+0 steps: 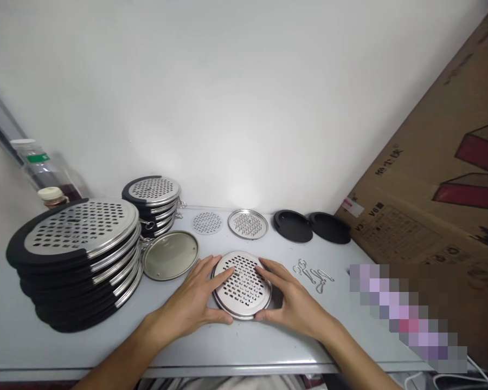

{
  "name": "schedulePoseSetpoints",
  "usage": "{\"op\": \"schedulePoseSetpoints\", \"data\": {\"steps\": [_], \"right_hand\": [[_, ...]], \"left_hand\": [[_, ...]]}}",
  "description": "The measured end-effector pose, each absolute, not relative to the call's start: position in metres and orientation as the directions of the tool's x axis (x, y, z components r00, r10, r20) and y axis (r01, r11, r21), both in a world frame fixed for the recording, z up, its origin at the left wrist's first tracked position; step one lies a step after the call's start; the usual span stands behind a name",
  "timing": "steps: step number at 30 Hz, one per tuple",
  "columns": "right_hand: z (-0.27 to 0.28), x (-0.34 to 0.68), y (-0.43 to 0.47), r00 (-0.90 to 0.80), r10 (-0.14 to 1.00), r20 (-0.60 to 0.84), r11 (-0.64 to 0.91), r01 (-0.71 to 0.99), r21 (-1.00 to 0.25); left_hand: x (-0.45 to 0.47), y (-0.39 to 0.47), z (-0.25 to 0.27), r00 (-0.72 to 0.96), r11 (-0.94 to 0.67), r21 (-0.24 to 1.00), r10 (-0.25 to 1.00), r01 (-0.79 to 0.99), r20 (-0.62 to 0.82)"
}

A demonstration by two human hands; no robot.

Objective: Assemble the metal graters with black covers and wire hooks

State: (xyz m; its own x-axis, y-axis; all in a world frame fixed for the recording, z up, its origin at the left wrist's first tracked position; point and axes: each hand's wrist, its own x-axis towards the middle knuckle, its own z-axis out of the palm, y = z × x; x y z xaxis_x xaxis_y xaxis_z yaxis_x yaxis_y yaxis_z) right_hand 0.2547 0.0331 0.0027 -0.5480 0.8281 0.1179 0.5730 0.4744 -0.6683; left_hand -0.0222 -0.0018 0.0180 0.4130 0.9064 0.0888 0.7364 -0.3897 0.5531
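Note:
A round metal grater (244,284), pierced with rows of slots, lies on the table before me. My left hand (195,300) grips its left edge, thumb at the front rim and fingers along the side and top. From the opposite side my right hand (290,298) holds the right edge in the same way. Just left of it is a round metal plate (171,255), shallow and greenish-grey. Small metal clips and rings (315,275) lie loose to the right of my right hand.
Two stacks of round graters with black edging, one large (77,227) and one smaller (154,189), stand left. Along the wall lie a flat perforated disc (207,223), a rimmed grater plate (248,233) and two black round covers (296,230). A cardboard box (423,216) stands right, bottles (44,168) left.

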Motion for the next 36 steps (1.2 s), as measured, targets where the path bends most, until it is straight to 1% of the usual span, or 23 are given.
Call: {"op": "schedulePoseSetpoints", "data": {"steps": [4, 7, 9, 10, 11, 12, 13, 17, 21, 24, 28, 30, 33, 36], "right_hand": [[0.004, 0.254, 0.029, -0.551, 0.824, 0.133, 0.496, 0.589, -0.638], [0.015, 0.259, 0.039, -0.597, 0.786, 0.163, 0.552, 0.557, -0.62], [0.028, 0.265, 0.062, -0.593, 0.777, 0.212, 0.592, 0.572, -0.567], [0.035, 0.269, 0.079, -0.54, 0.8, 0.261, 0.589, 0.629, -0.507], [0.043, 0.274, 0.098, -0.463, 0.838, 0.289, 0.545, 0.738, -0.399], [0.05, 0.278, 0.119, -0.376, 0.887, 0.267, 0.443, 0.857, -0.264], [0.057, 0.283, 0.141, -0.322, 0.912, 0.253, 0.378, 0.9, -0.217], [0.072, 0.301, 0.212, -0.201, 0.963, 0.177, 0.222, 0.969, -0.109], [0.069, 0.307, 0.238, -0.133, 0.987, 0.087, 0.137, 0.989, -0.049], [0.07, 0.309, 0.235, -0.105, 0.992, 0.066, 0.108, 0.993, -0.037], [0.089, 0.317, 0.218, -0.089, 0.99, 0.107, 0.097, 0.993, -0.072], [0.1, 0.322, 0.202, -0.092, 0.985, 0.144, 0.11, 0.987, -0.118], [0.109, 0.323, 0.163, -0.112, 0.972, 0.208, 0.158, 0.963, -0.219], [0.101, 0.317, 0.11, -0.131, 0.956, 0.264, 0.217, 0.919, -0.329]], "left_hand": [[-0.021, -0.002, 0.016, 0.41, -0.385, 0.533, 0.909, 0.754, 0.076], [-0.022, -0.001, 0.012, 0.389, -0.367, 0.507, 0.919, 0.78, 0.067], [-0.023, 0.0, 0.008, 0.394, -0.384, 0.501, 0.915, 0.775, 0.091], [-0.024, 0.001, 0.007, 0.402, -0.399, 0.499, 0.909, 0.769, 0.108], [-0.024, 0.003, 0.005, 0.411, -0.416, 0.493, 0.903, 0.764, 0.126], [-0.024, 0.004, 0.003, 0.418, -0.432, 0.482, 0.897, 0.762, 0.141], [-0.024, 0.005, 0.001, 0.424, -0.444, 0.468, 0.892, 0.764, 0.155], [-0.022, 0.007, -0.005, 0.437, -0.481, 0.424, 0.876, 0.767, 0.203], [-0.02, 0.01, -0.009, 0.439, -0.501, 0.411, 0.865, 0.761, 0.241], [-0.022, 0.011, -0.014, 0.45, -0.533, 0.39, 0.845, 0.751, 0.289], [-0.028, 0.011, -0.029, 0.464, -0.57, 0.347, 0.816, 0.745, 0.345], [-0.032, 0.012, -0.038, 0.48, -0.591, 0.325, 0.799, 0.738, 0.363], [-0.038, 0.012, -0.048, 0.489, -0.61, 0.303, 0.78, 0.732, 0.389], [-0.039, 0.007, -0.047, 0.445, -0.563, 0.309, 0.813, 0.767, 0.376]]}}
